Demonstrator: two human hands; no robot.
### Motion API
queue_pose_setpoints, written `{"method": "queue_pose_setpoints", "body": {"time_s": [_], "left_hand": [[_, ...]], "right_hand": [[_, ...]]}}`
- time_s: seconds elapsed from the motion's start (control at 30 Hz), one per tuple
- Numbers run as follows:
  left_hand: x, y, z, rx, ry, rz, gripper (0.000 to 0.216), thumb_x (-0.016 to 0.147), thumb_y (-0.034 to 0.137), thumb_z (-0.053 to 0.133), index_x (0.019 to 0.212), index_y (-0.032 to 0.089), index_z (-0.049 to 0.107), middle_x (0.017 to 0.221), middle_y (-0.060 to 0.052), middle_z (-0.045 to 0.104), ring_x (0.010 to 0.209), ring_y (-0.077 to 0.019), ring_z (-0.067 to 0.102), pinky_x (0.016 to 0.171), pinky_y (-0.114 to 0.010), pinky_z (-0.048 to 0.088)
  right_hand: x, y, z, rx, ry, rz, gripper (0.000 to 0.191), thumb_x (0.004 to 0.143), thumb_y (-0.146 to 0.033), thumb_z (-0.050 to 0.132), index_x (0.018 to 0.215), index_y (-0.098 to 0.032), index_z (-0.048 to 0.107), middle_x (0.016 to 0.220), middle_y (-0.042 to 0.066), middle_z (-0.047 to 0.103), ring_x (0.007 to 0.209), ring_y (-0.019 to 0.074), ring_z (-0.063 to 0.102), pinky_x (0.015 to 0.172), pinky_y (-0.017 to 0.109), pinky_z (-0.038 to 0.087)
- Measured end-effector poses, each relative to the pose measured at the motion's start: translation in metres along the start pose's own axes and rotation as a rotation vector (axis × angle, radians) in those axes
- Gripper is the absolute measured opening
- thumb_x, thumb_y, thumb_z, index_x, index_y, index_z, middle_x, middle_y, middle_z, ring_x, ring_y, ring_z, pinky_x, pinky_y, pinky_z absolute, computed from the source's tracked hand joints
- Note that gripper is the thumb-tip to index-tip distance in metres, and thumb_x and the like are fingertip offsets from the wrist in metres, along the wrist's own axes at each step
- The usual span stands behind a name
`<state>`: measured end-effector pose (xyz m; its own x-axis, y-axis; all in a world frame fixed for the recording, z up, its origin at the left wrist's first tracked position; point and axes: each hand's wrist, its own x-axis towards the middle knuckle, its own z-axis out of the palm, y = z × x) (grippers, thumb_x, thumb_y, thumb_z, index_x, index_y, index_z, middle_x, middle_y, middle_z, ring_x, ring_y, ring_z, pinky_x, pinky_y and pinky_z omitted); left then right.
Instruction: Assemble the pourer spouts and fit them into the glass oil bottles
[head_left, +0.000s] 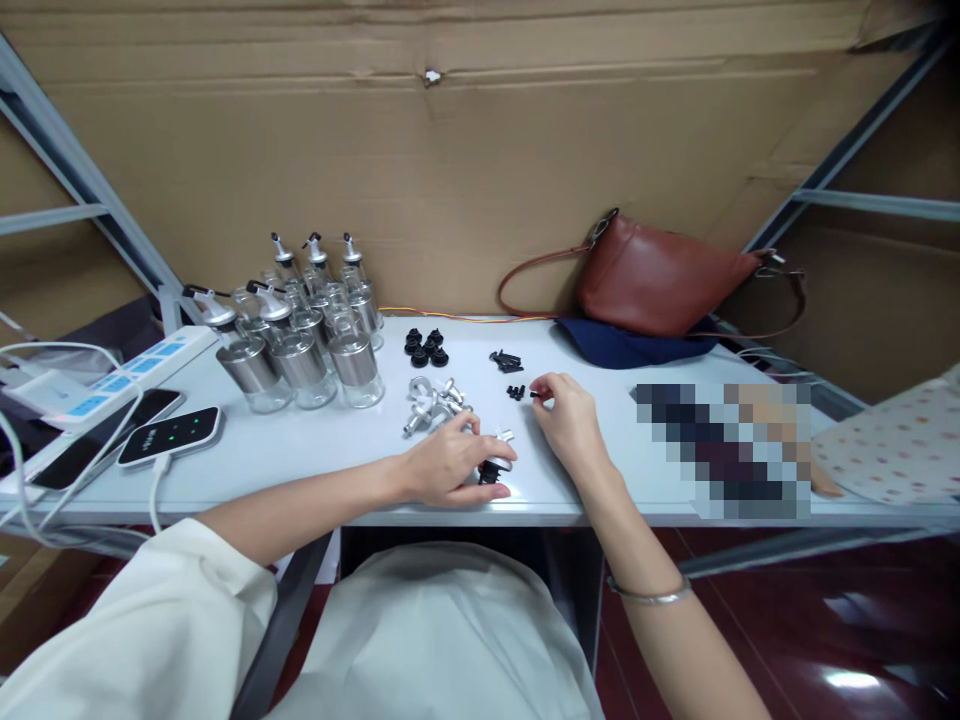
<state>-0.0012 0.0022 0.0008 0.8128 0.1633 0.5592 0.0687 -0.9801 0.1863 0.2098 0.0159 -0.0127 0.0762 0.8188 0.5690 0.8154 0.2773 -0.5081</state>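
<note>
My left hand (450, 465) rests low over the table, thumb and fingers closed around a pour spout (495, 468) with a silver top and a black ribbed stopper. To its right, my right hand (568, 420) pinches a small black cap (535, 394) between thumb and forefinger. Several similar small black caps (515, 392) lie just left of those fingertips. Behind them is a little pile of thin black levers (507, 360). Silver spout tops (431, 402) lie loose beyond my left hand, and black ribbed stoppers (426, 347) are grouped farther back.
Glass bottles with steel bands (356, 360) stand at the left, some with spouts fitted. Farther left are a power strip (142, 370), a phone (112, 435) and a white-edged device (171, 436) with cables. A brown handbag (667, 275) lies on dark blue cloth (630, 345) at back right.
</note>
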Motion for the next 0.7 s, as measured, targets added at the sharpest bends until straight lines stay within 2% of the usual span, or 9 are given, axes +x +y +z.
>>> {"method": "queue_pose_setpoints", "body": {"time_s": [0.3,0.43,0.57,0.7], "left_hand": [[0.004,0.006,-0.003,0.046,0.021,-0.049,0.024,0.091,0.036,0.043,0.103,0.016,0.047,0.087,-0.004,0.071,0.059,-0.012,0.058,0.084,-0.036,0.036],[0.005,0.007,-0.003,0.063,0.027,-0.119,0.025,0.091,0.037,0.042,0.102,0.016,0.05,0.088,-0.005,0.071,0.069,-0.0146,0.064,0.085,-0.036,0.034],[0.004,0.008,-0.002,0.072,-0.008,-0.182,0.025,0.09,0.036,0.044,0.103,0.016,0.05,0.097,-0.008,0.071,0.078,-0.0164,0.066,0.091,-0.038,0.032],[0.003,0.009,-0.002,0.084,-0.038,-0.208,0.025,0.088,0.036,0.047,0.104,0.017,0.05,0.098,-0.007,0.071,0.082,-0.0169,0.066,0.093,-0.038,0.03]], "right_hand": [[0.001,0.002,0.005,-0.116,-0.073,0.0,0.026,0.069,-0.003,0.042,0.084,-0.017,0.057,0.08,0.007,0.059,0.069,0.0201,0.056,0.069,0.031,0.043],[0.002,0.002,0.008,-0.121,-0.119,-0.007,0.025,0.072,-0.004,0.042,0.086,-0.017,0.057,0.081,0.007,0.06,0.073,0.0207,0.057,0.071,0.031,0.043],[0.003,0.001,0.011,-0.136,-0.108,-0.023,0.026,0.073,-0.003,0.04,0.086,-0.018,0.056,0.08,0.007,0.06,0.073,0.02,0.057,0.069,0.029,0.043],[0.003,0.001,0.013,-0.15,-0.096,-0.049,0.027,0.075,-0.003,0.035,0.085,-0.017,0.055,0.077,0.007,0.06,0.07,0.0197,0.057,0.066,0.028,0.043]]}}
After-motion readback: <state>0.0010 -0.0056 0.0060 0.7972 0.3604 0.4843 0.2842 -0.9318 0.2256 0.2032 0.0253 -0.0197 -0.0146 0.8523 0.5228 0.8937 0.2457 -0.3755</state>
